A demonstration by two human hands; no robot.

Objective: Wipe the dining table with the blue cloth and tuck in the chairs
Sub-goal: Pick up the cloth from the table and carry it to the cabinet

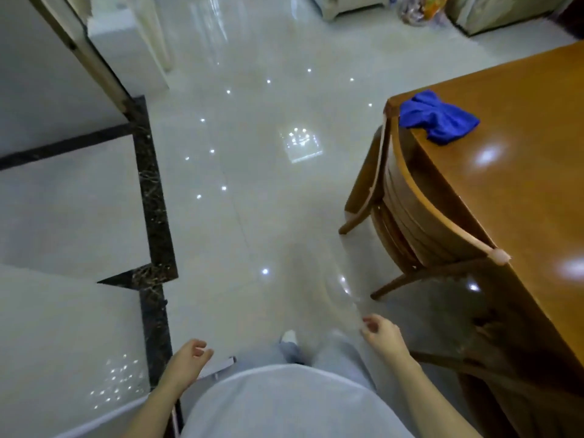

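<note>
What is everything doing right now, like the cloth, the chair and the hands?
blue cloth: crumpled, lying on the table corner, nobody holding it
chair: pushed in against the table edge
dining table: shiny, bare except for the cloth
left hand: open, holding nothing
right hand: open, holding nothing

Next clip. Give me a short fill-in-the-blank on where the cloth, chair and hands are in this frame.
1. The crumpled cloth on the table is ____ in colour.
2. The cloth lies near the table's ____.
3. The wooden chair is pushed ____ the table.
4. Both hands, left and right, hold ____.

Missing words: blue; corner; under; nothing
</note>
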